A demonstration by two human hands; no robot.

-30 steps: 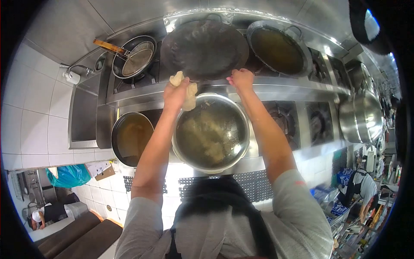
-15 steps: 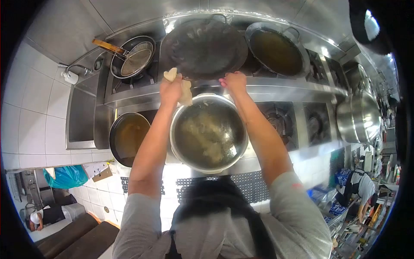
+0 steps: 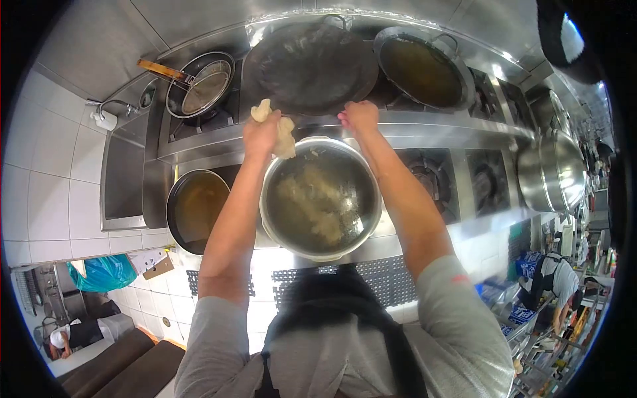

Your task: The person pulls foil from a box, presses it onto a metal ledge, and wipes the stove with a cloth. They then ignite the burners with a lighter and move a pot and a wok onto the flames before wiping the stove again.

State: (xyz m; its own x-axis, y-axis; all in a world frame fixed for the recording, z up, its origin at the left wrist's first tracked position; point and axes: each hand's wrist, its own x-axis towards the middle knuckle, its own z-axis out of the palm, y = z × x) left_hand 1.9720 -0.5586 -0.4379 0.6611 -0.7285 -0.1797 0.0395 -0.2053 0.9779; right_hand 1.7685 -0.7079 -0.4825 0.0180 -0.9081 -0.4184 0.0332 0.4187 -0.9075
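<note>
My left hand (image 3: 263, 136) is closed on a crumpled beige cloth (image 3: 285, 138), which sticks out above and beside the fingers. Level with it on the right, my right hand (image 3: 360, 118) is closed near the front rim of a large dark wok (image 3: 308, 69); whatever it grips, if anything, is hidden. Between my forearms, nearer to my body, stands a big round metal pot (image 3: 320, 199) of cloudy liquid with pale matter in it. The pot's far rim lies just below my hands.
Another wok (image 3: 423, 71) with brownish liquid sits at the back right. At the back left, a strainer (image 3: 204, 91) rests in a pan. A pot of brown liquid (image 3: 197, 209) stands left, near a sink (image 3: 124, 174). Burners (image 3: 428, 182) and steel bowls (image 3: 552, 171) are right. Other people work farther off.
My left hand and the cloth have shifted slightly, and more of the cloth shows bunched up. My right hand stays almost in place. The whole view has tilted a little.
</note>
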